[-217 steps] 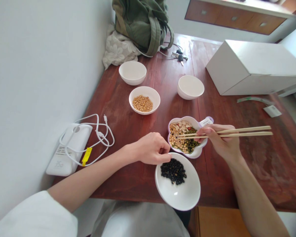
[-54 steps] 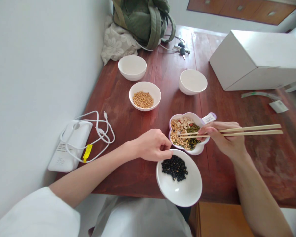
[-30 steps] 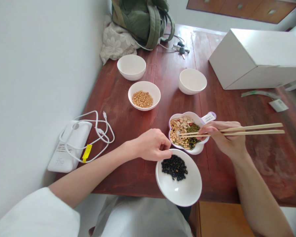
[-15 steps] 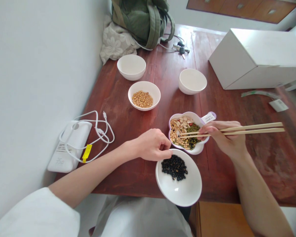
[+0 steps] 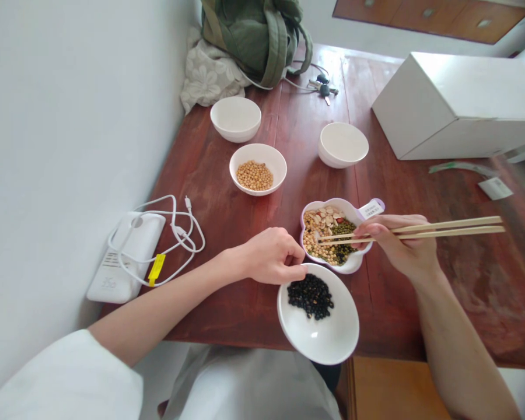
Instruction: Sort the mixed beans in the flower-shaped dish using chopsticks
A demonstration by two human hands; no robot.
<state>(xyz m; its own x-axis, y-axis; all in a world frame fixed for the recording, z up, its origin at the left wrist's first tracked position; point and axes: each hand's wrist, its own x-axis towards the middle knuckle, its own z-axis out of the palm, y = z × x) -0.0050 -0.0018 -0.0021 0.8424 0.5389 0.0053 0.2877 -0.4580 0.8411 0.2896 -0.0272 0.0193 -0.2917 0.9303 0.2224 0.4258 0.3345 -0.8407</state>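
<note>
My right hand (image 5: pixel 402 248) is closed round a pair of wooden chopsticks (image 5: pixel 446 228), whose tips reach into the flower-shaped bowl (image 5: pixel 357 263) of mixed beans and nuts. My left hand (image 5: pixel 273 255) is curled, its fingers pinching the rim of the white bowl (image 5: pixel 328 338) that holds black beans (image 5: pixel 310 296); this bowl overhangs the near table edge. Farther back stands a white bowl of yellow soybeans (image 5: pixel 257 169). Two empty white bowls stand behind it, one at the back left (image 5: pixel 235 119), one at the right (image 5: pixel 343 144).
On the red-brown wooden table (image 5: pixel 420 192) a white box (image 5: pixel 459 105) stands at the back right. A green backpack (image 5: pixel 258 35), floral cloth (image 5: pixel 205 76) and keys (image 5: pixel 321 87) lie at the back. A white device with coiled cable (image 5: pixel 131 251) lies by the wall.
Hardly anything differs: the chopstick tips have shifted slightly within the mixed bowl. My left hand has stayed on the black-bean bowl's rim.
</note>
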